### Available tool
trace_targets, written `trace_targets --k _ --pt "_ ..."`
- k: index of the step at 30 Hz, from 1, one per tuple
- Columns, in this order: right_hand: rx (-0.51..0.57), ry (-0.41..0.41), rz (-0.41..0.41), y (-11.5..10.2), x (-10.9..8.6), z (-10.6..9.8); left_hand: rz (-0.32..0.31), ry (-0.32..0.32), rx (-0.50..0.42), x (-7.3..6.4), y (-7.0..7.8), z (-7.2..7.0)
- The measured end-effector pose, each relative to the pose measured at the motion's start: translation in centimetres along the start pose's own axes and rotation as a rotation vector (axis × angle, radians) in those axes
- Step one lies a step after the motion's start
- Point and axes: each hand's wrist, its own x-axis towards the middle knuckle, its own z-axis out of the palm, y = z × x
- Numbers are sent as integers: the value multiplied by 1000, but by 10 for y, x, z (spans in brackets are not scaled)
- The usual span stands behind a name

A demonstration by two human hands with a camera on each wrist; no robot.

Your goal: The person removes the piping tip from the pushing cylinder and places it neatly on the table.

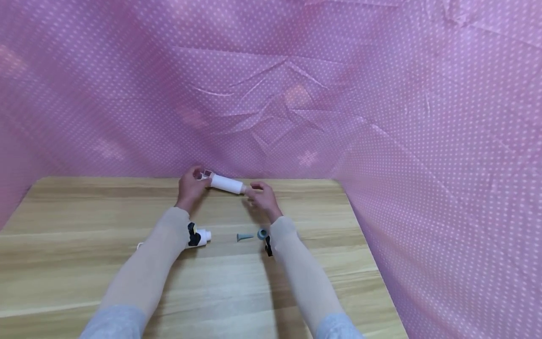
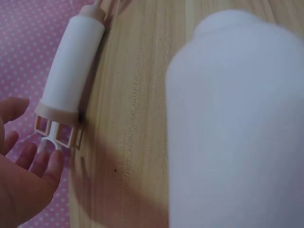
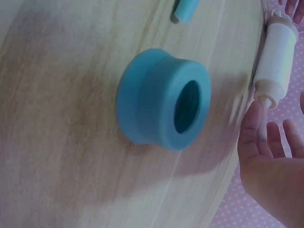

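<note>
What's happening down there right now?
A person is handling a white tube near the far edge of the wooden table. The left hand is at its handle, the right hand at the opposite, narrower end; the fingers look loose rather than tightly clenched. Nearer the person, a white bottle lies partly behind the left forearm in the head view, with a small blue-green cone and ring to its right.

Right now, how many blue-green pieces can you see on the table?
2. One is a narrow cone; the other is a ring to its right, beside the right sleeve. More could be hidden under that or the left sleeve.
</note>
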Motion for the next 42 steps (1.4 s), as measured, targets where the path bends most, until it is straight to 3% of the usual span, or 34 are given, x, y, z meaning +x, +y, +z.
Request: trace_targets --k 7,12,15,22,25,32,37,42 --pt "-67 -6 31 4 1 2 40 -6 4 -5 -4 1" --pt "-92 -31 26 6 2 3 68 -33 77 -5 -3 4" --pt "-92 -25 36 6 4 3 78 -63 131 -2 -2 3" --pt "-113 -12 10 4 8 6 209 -157 348 0 -1 3" --pt "-129 -9 2 3 8 8 212 -196 395 1 -2 1" --pt "-109 25 23 5 8 11 146 -232 336 0 -5 -2" --pt "-42 20 23 5 8 9 180 -200 298 -4 -3 -6" --pt "28 11 -49 3 9 3 190 -185 201 -16 4 -13"
